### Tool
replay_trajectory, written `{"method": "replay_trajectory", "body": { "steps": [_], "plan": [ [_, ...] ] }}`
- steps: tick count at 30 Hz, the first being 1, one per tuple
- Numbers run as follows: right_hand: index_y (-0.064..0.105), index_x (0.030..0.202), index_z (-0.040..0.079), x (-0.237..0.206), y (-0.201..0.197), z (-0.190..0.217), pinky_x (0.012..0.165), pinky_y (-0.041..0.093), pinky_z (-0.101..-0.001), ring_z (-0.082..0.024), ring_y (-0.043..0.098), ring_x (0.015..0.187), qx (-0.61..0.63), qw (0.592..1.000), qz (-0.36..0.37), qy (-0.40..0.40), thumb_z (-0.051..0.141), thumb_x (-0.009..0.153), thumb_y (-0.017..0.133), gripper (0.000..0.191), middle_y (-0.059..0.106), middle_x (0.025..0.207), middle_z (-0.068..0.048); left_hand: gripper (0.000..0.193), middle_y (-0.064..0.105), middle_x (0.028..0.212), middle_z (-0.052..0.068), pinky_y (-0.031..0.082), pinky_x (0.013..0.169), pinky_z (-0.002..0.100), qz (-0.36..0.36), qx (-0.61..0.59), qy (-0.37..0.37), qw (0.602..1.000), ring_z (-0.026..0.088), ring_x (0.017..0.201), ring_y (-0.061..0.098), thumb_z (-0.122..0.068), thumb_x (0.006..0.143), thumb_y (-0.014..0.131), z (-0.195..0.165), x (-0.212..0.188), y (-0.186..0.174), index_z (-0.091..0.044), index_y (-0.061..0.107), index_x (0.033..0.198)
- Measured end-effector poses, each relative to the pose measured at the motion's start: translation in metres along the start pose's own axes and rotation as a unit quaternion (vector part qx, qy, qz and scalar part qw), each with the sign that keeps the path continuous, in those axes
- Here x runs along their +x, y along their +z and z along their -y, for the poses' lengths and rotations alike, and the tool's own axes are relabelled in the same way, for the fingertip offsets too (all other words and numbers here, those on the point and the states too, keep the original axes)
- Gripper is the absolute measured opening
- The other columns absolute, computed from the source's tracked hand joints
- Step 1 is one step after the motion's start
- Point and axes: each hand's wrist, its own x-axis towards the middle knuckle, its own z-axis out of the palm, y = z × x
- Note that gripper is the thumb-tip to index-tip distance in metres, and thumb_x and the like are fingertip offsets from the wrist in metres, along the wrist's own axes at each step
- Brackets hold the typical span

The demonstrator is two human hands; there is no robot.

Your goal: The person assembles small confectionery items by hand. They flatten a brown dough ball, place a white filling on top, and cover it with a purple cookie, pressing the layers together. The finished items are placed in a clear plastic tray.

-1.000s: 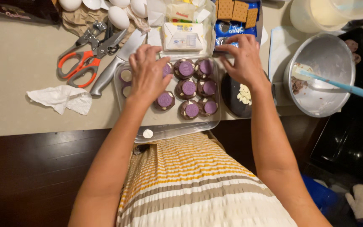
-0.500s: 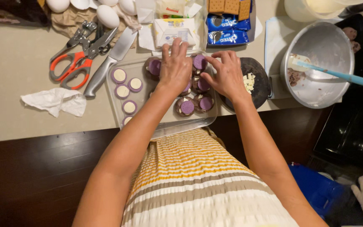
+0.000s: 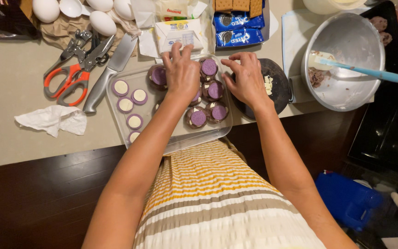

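A clear glass tray (image 3: 194,138) sits at the table's front edge. Several dark dough mounds topped with purple cookie halves (image 3: 198,117) fill its right half. Purple halves with white cream (image 3: 139,96) lie in its left half. My left hand (image 3: 180,71) lies palm down over the mounds at the tray's back, fingers spread and touching them. My right hand (image 3: 247,78) hovers over the tray's right rim and a dark plate (image 3: 279,94) with white bits (image 3: 268,85). Its fingertips curl toward a purple-topped mound (image 3: 209,67); whether they pinch anything is hidden.
Left of the tray lie a knife (image 3: 107,76), orange-handled scissors (image 3: 67,76) and a crumpled tissue (image 3: 51,120). Eggs (image 3: 102,22), a white packet (image 3: 180,34) and blue cookie packs (image 3: 238,30) stand behind. A metal bowl (image 3: 346,92) with a blue spatula (image 3: 365,71) is at right.
My left hand has moved from the tray's left part to the mounds in the middle, uncovering the cream-topped halves. My right hand has drawn back from the blue packs to the tray's right rim.
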Motion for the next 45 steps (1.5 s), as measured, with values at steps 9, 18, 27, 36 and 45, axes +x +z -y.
{"method": "replay_trajectory", "body": {
  "steps": [9, 18, 27, 36, 45],
  "plan": [
    [0.069, 0.135, 0.009, 0.003, 0.021, 0.013, 0.109, 0.037, -0.0551, -0.043, 0.043, 0.135, -0.046, 0.999, 0.017, -0.003, -0.007, 0.076, 0.062, 0.061, 0.053, 0.143, -0.021, 0.021, 0.048, 0.152, 0.020, 0.026, 0.109, 0.064, 0.047, 0.002, 0.008, 0.999, 0.041, 0.143, 0.034, -0.013, 0.094, 0.062, -0.010, -0.034, 0.011, 0.000, 0.078, 0.096],
    [0.076, 0.123, 0.012, 0.010, 0.021, 0.006, 0.116, 0.031, -0.0561, -0.043, 0.038, 0.144, -0.021, 0.999, 0.008, 0.030, -0.009, 0.078, 0.062, 0.052, 0.052, 0.147, -0.020, 0.030, 0.039, 0.158, 0.021, 0.023, 0.111, 0.067, 0.052, 0.005, 0.006, 0.999, 0.043, 0.146, 0.029, -0.012, 0.092, 0.059, -0.009, -0.039, 0.017, 0.002, 0.072, 0.115],
    [0.076, 0.121, 0.011, 0.016, 0.025, 0.003, 0.118, 0.027, -0.0569, -0.044, 0.035, 0.146, -0.022, 0.999, 0.001, 0.029, -0.008, 0.076, 0.062, 0.051, 0.049, 0.150, -0.021, 0.025, 0.043, 0.158, 0.019, 0.021, 0.115, 0.064, -0.002, -0.033, 0.005, 0.999, 0.042, 0.148, 0.027, -0.006, 0.086, 0.067, 0.001, -0.039, 0.010, -0.005, 0.079, 0.108],
    [0.073, 0.124, 0.012, -0.020, 0.007, 0.006, 0.122, 0.022, -0.0581, -0.044, 0.030, 0.150, -0.019, 1.000, -0.012, 0.003, 0.011, 0.089, 0.069, 0.035, 0.045, 0.154, -0.021, 0.036, 0.045, 0.156, 0.018, 0.022, 0.116, 0.059, 0.020, -0.049, 0.037, 0.998, 0.040, 0.147, 0.030, -0.015, 0.079, 0.080, 0.024, -0.081, -0.024, -0.010, 0.077, 0.114],
    [0.060, 0.148, 0.009, -0.046, 0.016, 0.027, 0.126, 0.018, -0.0559, -0.039, 0.027, 0.155, -0.090, 0.990, 0.054, -0.095, 0.036, 0.101, 0.066, 0.055, 0.040, 0.164, -0.018, 0.053, 0.047, 0.155, 0.018, 0.025, 0.112, 0.060, 0.018, 0.025, 0.049, 0.998, 0.038, 0.144, 0.032, -0.021, 0.080, 0.077, 0.030, -0.109, -0.015, -0.015, 0.069, 0.132]
  ]
}}
